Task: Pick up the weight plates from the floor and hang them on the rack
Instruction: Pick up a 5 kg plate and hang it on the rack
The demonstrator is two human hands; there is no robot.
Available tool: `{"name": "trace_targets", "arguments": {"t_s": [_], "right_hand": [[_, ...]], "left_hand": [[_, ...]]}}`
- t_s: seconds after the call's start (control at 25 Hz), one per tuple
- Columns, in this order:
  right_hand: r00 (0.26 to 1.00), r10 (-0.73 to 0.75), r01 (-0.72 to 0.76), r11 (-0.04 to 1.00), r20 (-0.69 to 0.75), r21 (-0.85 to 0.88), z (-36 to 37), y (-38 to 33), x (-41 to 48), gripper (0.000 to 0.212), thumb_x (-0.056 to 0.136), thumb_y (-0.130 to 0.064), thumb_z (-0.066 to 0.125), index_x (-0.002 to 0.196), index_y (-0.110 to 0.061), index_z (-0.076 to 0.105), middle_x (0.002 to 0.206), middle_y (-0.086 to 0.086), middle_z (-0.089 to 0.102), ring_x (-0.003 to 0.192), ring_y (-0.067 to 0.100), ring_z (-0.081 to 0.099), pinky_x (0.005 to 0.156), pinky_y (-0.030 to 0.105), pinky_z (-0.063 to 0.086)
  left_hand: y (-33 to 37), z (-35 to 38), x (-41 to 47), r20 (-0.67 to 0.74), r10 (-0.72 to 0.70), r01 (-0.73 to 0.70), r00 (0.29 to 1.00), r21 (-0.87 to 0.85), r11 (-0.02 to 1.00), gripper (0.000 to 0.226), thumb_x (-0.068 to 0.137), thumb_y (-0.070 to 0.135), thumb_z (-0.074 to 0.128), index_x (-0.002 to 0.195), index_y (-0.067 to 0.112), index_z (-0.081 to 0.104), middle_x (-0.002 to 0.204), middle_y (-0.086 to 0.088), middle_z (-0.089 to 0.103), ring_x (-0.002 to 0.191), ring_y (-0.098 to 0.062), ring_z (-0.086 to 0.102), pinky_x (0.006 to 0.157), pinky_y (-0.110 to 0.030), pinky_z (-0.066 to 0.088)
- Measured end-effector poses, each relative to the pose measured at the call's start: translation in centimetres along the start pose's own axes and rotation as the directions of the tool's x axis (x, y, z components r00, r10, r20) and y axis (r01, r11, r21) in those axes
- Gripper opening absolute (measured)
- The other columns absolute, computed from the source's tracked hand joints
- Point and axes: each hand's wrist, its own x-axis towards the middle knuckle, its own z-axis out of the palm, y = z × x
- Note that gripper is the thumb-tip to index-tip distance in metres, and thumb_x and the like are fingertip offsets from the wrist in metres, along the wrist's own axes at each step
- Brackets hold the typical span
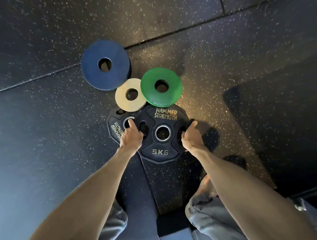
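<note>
Black 5 kg plate (160, 151) lies on the floor (43, 112), left grip (131, 135) and right grip (191, 138) curled through its slots. Blue plate (91, 75), cream plate (121, 102), green plate (150, 93) and second black plate (114, 131) wait; none hung.

green plate (150, 86), cream plate (122, 99) crowd 5kg plate (160, 147) far edge; floor (246, 125) right of it open.

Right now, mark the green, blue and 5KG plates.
green plate (148, 86): head view, face left of hole.
blue plate (90, 68): head view, face left of hole.
5KG plate (160, 152): head view, on its 5KG lettering.
</note>
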Motion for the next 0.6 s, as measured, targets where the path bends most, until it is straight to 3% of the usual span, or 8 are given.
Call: {"name": "trace_targets", "arguments": {"t_s": [0.16, 0.28, 0.32, 0.44, 0.52, 0.6], "right_hand": [[0.997, -0.076, 0.071, 0.985, -0.025, -0.155, -1.9, -0.1, -2.9, 0.056, 0.098, -0.014, 0.048, 0.146, -0.004, 0.021, 0.108, 0.018, 0.066, 0.091, 0.035, 0.067, 0.077, 0.046, 0.059], [0.99, -0.131, 0.112, 0.952, -0.047, -0.284, -4.1, 0.1, -6.7, 0.052, 0.101, -0.018, 0.047, 0.144, 0.0, 0.026, 0.112, 0.019, 0.067, 0.101, 0.038, 0.066, 0.076, 0.043, 0.051], [0.987, -0.15, 0.127, 0.947, -0.057, -0.296, -4.9, 0.0, -8.5, 0.045, 0.102, -0.019, 0.046, 0.139, 0.0, 0.03, 0.111, 0.02, 0.066, 0.101, 0.039, 0.066, 0.073, 0.041, 0.047], [0.974, -0.206, 0.173, 0.945, -0.097, -0.277, -7.3, -0.2, -13.8, 0.027, 0.103, -0.017, 0.045, 0.125, -0.004, 0.036, 0.104, 0.019, 0.066, 0.096, 0.039, 0.067, 0.066, 0.036, 0.04], [0.969, -0.206, 0.169, 0.955, -0.134, -0.242, -9.3, -1.5, -18.1, 0.031, 0.101, -0.014, 0.047, 0.127, -0.004, 0.034, 0.104, 0.018, 0.064, 0.093, 0.036, 0.065, 0.069, 0.041, 0.046], [0.96, -0.236, 0.204, 0.958, -0.15, -0.204, -11.8, -3.2, -22.3, 0.04, 0.1, -0.013, 0.05, 0.132, -0.002, 0.03, 0.095, 0.013, 0.063, 0.077, 0.028, 0.062, 0.067, 0.04, 0.052]], "left_hand": [[0.7, -2.0, -2.5, 0.12, -0.095, 0.102, 0.988, -0.056, 0.993, 0.039, 0.098, 0.017, 0.056, 0.127, 0.001, 0.037, 0.099, -0.017, 0.059, 0.086, -0.032, 0.056, 0.069, -0.04, 0.041], [0.9, -4.0, -6.7, 0.174, -0.14, 0.155, 0.975, -0.073, 0.985, 0.039, 0.098, 0.019, 0.058, 0.129, 0.003, 0.04, 0.12, -0.019, 0.06, 0.106, -0.035, 0.058, 0.073, -0.035, 0.043], [1.1, -4.8, -8.5, 0.183, -0.149, 0.167, 0.972, -0.088, 0.982, 0.041, 0.098, 0.019, 0.058, 0.131, 0.004, 0.039, 0.122, -0.019, 0.059, 0.109, -0.036, 0.057, 0.074, -0.034, 0.047], [1.9, -8.1, -13.7, 0.175, -0.138, 0.162, 0.975, -0.128, 0.979, 0.043, 0.099, 0.017, 0.057, 0.134, 0.004, 0.036, 0.117, -0.018, 0.056, 0.099, -0.031, 0.055, 0.081, -0.048, 0.049], [2.1, -11.4, -17.0, 0.144, -0.126, 0.147, 0.981, -0.145, 0.978, 0.046, 0.097, 0.018, 0.059, 0.134, 0.005, 0.035, 0.119, -0.018, 0.058, 0.104, -0.034, 0.058, 0.083, -0.046, 0.053], [2.5, -14.9, -20.1, 0.097, -0.117, 0.133, 0.988, -0.178, 0.975, 0.048, 0.096, 0.02, 0.061, 0.134, 0.005, 0.036, 0.124, -0.022, 0.059, 0.114, -0.04, 0.057, 0.091, -0.045, 0.051]]}}
